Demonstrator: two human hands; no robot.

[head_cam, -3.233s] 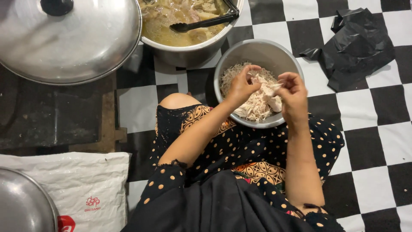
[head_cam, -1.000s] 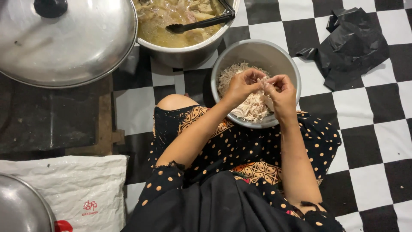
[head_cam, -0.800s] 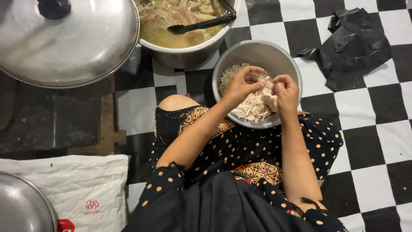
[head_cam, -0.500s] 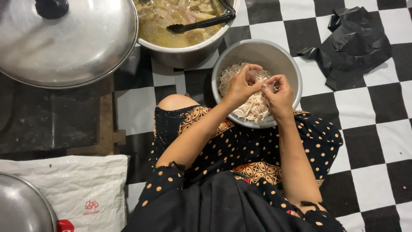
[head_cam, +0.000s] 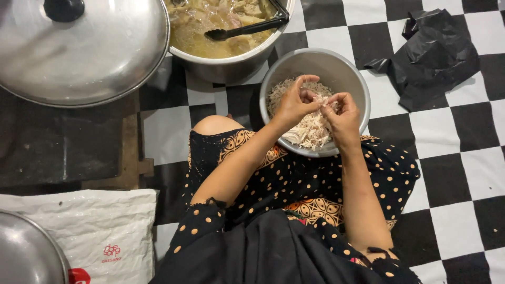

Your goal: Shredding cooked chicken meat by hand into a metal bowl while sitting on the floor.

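Item: shredded pale meat (head_cam: 310,129), lying heaped in a round steel bowl (head_cam: 353,79) that is resting against the person's lap on the black-and-white chequered floor (head_cam: 473,152)

Left hand (head_cam: 292,104): hovering over the heap, fingers curled narrow, pinching a small piece at the tips

Right hand (head_cam: 343,117): meeting the left above the bowl, fingertips closing on the same piece, pulling it apart

Adjacent: large pot of yellowish broth (head_cam: 221,31) with a black ladle (head_cam: 247,29) sitting just beyond the bowl; big metal lid (head_cam: 79,47) lying to the left; crumpled black plastic bag (head_cam: 431,52) to the right; white sack (head_cam: 79,231) near the knee

Risk, as judged: the bowl is leaning on cloth at the lap edge, so a firm tug could be tipping it; strands being pulled above the rim could be dropping onto the floor or dress; the broth pot is standing close enough for an elbow to be knocking the ladle
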